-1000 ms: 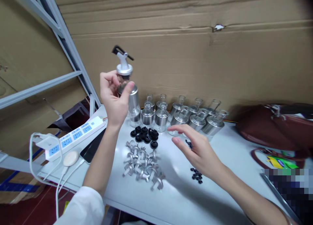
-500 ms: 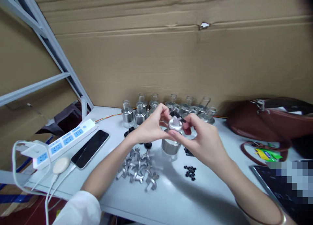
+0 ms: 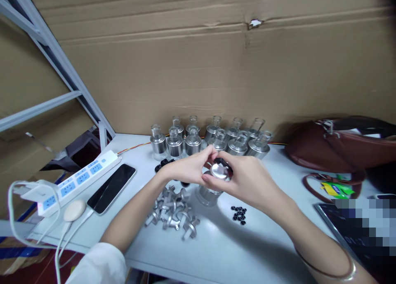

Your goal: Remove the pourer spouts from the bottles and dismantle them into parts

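Over the table, my left hand point(image 3: 195, 165) and my right hand point(image 3: 246, 174) close in from both sides around a silver cap point(image 3: 219, 171) with a black part at its back. The cap sits over a glass bottle with a metal sleeve point(image 3: 208, 195), whose neck my fingers hide. My right thumb presses along the cap's front; the left fingertips meet the right ones behind it. Left of the bottle lies a heap of silver cap pieces with stems point(image 3: 173, 210). Small black rings point(image 3: 239, 214) lie to its right, and larger black caps point(image 3: 162, 164) sit behind my left wrist.
Several glass bottles with metal sleeves point(image 3: 193, 143) line the back against a cardboard wall point(image 3: 173, 69). A power strip point(image 3: 80, 181), a phone point(image 3: 111, 189) and a white charging puck point(image 3: 74, 210) lie left. A brown bag point(image 3: 324, 152) and a dark tablet-like device point(image 3: 340, 230) are at right.
Both hands and the cap have moved down onto the bottle. The right hand has turned over the cap, covering the black part more. The view has shifted slightly.
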### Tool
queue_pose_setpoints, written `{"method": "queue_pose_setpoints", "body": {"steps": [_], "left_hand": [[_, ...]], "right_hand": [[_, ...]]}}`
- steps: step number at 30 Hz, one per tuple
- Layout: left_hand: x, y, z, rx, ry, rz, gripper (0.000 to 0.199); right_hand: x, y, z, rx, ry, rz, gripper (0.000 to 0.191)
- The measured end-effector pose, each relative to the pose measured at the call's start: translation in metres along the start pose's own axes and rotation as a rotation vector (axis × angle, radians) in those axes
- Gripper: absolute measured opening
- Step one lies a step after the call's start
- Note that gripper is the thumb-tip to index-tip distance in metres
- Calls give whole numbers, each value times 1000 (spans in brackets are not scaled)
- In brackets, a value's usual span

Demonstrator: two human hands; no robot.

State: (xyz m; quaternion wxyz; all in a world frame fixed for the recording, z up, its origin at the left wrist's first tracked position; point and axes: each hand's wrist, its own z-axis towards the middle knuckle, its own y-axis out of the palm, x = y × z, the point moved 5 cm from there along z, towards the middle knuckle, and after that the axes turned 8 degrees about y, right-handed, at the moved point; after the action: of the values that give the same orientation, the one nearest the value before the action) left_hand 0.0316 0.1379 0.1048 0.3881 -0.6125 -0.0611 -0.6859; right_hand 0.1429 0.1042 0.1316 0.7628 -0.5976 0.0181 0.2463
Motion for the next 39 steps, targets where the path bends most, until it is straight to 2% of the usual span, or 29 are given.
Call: {"method": "queue_pose_setpoints", "body": {"steps": [3, 8, 11, 14, 19, 25, 30, 34, 37, 39], "left_hand": [[-5, 3, 2, -63, -6, 5, 47], [-14, 23, 5, -298, -43, -6, 33], [-24, 26, 4, -305, -108, 18, 33], [-28, 28, 4, -328, -112, -11, 29], [-25, 32, 6, -404, -112, -105, 28], [-21, 33, 8, -437, -126, -155, 29], [-20, 38, 10, -464, -108, -168, 32], [-21, 41, 11, -466, -91, -156, 33], [-23, 40, 10, -447, -84, -145, 33], [-25, 38, 9, -432, -85, -144, 29]], "right_hand": [[-1, 2, -1, 47, -41, -64, 31], [-5, 1, -3, 221, -146, -98, 38], [-7, 1, -5, 297, -214, -29, 36], [-9, 1, -7, 320, -262, 63, 33], [-11, 1, -9, 337, -325, 136, 27], [-12, -4, -13, 342, -374, 124, 23], [-19, -10, -21, 460, -536, 81, 20], [-20, -9, -24, 504, -643, 122, 15], [-18, -8, -22, 501, -589, 178, 15], [-15, -8, -18, 462, -467, 228, 22]]}}
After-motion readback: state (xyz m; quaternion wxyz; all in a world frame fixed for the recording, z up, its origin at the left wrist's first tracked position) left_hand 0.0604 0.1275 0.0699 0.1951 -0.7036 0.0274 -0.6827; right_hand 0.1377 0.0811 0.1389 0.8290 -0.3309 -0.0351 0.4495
